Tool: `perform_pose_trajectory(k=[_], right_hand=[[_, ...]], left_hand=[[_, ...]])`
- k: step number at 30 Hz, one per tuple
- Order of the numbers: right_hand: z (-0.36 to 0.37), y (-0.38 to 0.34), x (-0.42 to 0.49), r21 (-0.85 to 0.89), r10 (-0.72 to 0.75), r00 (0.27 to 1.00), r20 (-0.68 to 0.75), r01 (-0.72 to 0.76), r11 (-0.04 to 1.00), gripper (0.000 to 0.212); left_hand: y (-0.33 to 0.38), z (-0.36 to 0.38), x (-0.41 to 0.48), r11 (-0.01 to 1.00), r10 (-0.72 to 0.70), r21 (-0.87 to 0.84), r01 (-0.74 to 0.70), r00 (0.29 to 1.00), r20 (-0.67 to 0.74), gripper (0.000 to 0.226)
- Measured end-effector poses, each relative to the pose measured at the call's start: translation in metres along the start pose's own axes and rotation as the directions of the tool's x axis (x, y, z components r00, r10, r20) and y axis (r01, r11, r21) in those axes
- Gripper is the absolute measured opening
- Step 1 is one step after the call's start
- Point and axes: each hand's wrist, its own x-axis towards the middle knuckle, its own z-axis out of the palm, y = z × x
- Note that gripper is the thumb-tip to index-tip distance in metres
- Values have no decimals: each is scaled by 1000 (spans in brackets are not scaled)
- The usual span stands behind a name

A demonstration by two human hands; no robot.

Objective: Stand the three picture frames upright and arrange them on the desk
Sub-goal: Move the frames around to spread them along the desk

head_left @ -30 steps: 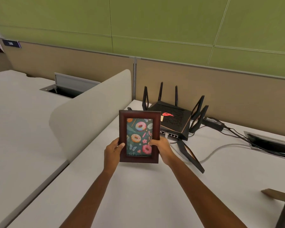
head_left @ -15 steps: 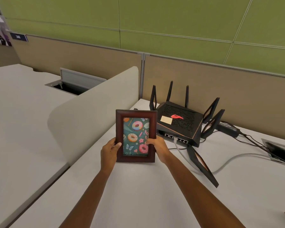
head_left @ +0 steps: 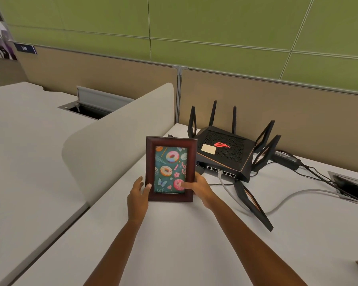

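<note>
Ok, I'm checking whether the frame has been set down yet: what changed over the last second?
The picture frame came down and now seems to stand upright on the desk, left of the router. The left hand has loosened: fingers spread off the frame, only the thumb touching. The right hand still grips its lower right edge. The router stayed put.

The head view looks forward and down across the desk (head_left: 184,244) toward the partition wall (head_left: 277,112).
</note>
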Motion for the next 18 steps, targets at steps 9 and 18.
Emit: perform_pose_trajectory(k=[9,18], right_hand=[[-29,50,-63,-321,-22,988,-153,-28,947,67],[-62,55,-124,-633,-150,978,-143,26,774,63]], left_hand=[[-3,24,-62,965,6,261,30,991,-136,61],[24,69,-131,896,246,350,-272,962,116,66]])
